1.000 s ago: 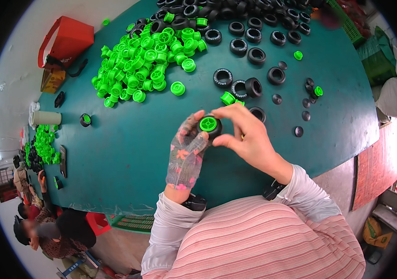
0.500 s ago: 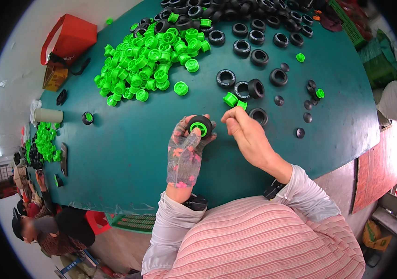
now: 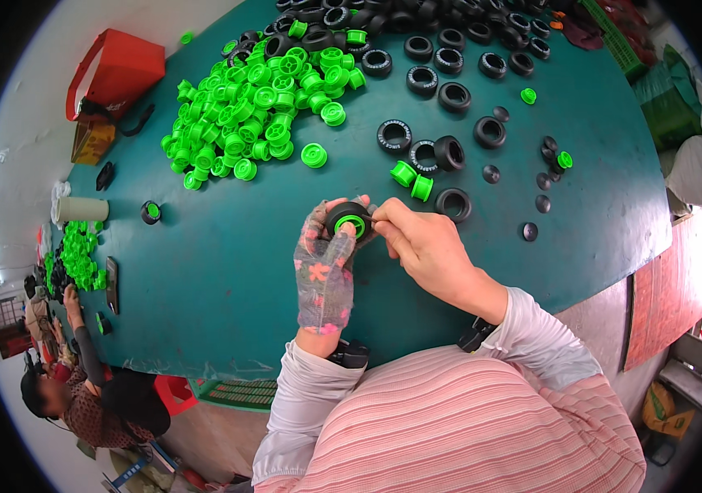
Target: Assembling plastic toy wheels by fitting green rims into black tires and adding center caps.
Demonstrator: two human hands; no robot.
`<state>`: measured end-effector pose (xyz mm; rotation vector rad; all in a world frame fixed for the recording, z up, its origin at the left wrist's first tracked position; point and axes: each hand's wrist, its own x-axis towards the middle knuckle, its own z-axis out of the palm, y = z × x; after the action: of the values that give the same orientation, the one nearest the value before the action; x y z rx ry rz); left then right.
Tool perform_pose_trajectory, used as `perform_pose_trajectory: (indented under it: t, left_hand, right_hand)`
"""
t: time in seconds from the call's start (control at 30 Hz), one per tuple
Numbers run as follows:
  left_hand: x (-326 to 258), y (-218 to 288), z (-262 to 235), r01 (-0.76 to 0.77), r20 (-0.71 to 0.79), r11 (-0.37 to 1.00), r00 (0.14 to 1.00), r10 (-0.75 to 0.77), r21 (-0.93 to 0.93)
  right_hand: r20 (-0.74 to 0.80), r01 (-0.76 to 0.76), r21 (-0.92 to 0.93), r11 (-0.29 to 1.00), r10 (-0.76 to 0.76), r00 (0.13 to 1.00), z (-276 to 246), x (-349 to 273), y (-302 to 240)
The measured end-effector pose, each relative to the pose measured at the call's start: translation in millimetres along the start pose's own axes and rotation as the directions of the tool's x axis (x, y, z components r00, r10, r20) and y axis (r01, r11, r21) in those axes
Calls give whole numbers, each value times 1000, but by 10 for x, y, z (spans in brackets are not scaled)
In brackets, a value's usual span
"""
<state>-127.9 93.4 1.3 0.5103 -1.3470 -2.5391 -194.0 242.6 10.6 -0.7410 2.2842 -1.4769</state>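
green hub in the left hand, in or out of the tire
In: the green hub sits within the black tire in the left hand, black ringing its rim. Fully seated: cannot tell.

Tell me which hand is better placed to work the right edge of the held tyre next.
Probably the right. The right hand already has its fingertips at that edge, while the left hand supports the black tyre, its thumb on the green hub.

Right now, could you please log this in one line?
left hand: holds black tire, green hub inside; right hand: fingertips at tire's edge; beyond: green hub pile
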Motion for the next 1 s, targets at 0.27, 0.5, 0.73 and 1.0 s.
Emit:
perform_pose_trajectory:
  t: [0.27,0.5,0.73,1.0]
  left_hand:
    - [2,-3,94,-61,9,975,998,60,215]
    - [-4,4,150,-98,13,949,995,99,300]
    - [22,0,232,-181,74,791,983,170,584]
    - [43,-23,279,-133,16,809,988,152,572]
  right_hand:
    - [11,48,-94,994,-47,999,-53,19,43]
    - [-12,181,-323,929,-195,981,-139,18,41]
    - [-51,228,-508,831,-293,955,-108,10,74]
    - [-123,39,-191,981,-64,990,-58,42,99]
